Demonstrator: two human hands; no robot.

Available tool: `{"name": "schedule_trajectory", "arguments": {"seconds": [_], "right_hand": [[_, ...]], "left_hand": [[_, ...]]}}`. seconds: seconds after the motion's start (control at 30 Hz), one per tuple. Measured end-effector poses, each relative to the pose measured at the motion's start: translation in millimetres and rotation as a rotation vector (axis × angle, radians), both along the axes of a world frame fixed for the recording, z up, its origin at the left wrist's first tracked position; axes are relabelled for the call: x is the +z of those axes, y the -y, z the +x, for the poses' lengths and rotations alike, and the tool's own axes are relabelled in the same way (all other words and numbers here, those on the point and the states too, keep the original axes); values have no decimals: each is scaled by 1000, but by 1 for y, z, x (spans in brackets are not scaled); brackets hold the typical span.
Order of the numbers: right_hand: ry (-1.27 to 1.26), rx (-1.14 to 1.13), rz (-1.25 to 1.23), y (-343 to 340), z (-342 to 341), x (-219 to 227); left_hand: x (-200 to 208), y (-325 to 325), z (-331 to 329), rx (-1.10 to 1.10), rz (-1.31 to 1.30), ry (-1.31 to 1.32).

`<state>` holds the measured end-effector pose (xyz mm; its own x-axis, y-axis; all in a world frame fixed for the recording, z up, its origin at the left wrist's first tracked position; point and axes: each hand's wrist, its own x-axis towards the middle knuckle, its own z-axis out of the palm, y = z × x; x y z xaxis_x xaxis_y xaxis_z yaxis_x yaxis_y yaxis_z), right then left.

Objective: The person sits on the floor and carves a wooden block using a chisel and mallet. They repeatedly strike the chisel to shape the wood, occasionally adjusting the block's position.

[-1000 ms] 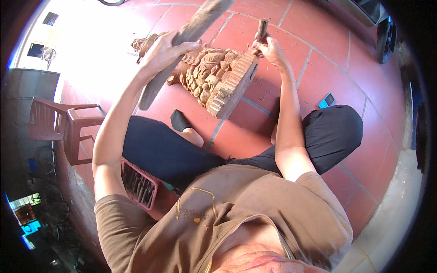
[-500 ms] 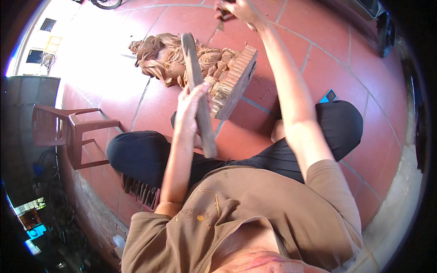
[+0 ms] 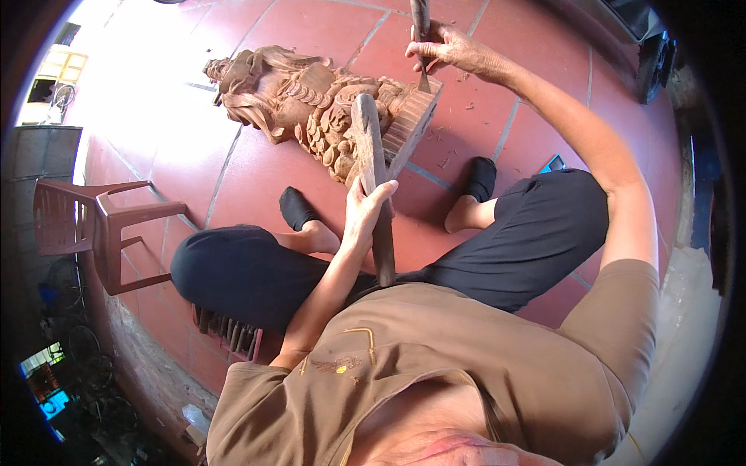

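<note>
A carved wooden figure [image 3: 307, 101] lies on its side on the floor beyond my feet, its ridged base toward the right. My right hand [image 3: 462, 54] pinches a chisel [image 3: 420, 22] by the lower part of its handle. The chisel stands nearly upright, its flat blade pointing down at the far end of the ridged base; I cannot tell whether the edge touches the wood. My left hand [image 3: 367, 216] is wrapped round a long wooden club-like mallet [image 3: 369, 140]. The mallet's thick end is raised in front of the base, hiding part of the carving.
Small wood chips lie on the red tiled floor [image 3: 256, 179] right of the base. A brown plastic chair [image 3: 124, 213] stands at the left. Beside my left thigh is a rack of several tools [image 3: 229, 330]. A small blue object [image 3: 553, 164] lies beyond my right knee.
My right hand has come nearer and to the right, bringing the chisel from beyond the carving down to its base. The mallet in my left hand has shifted right.
</note>
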<state>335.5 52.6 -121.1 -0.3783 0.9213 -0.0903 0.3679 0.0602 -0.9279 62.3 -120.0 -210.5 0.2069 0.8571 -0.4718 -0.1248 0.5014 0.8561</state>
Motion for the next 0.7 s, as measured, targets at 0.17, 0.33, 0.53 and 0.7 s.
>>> {"name": "schedule_trajectory", "arguments": {"seconds": [0.17, 0.33, 0.53, 0.7], "right_hand": [[-190, -118, -121, 0, 6, -48], [-271, -179, -219, 6, 5, -65], [-279, -187, -167, 8, -3, -67], [-240, -142, -84, 1, -2, -74]], "left_hand": [[0, 5, 1, -4, 14, -61], [7, 4, -1, 10, -102, -11], [2, 5, -2, 43, -130, 8], [-1, 2, -3, 26, -105, 18]]}}
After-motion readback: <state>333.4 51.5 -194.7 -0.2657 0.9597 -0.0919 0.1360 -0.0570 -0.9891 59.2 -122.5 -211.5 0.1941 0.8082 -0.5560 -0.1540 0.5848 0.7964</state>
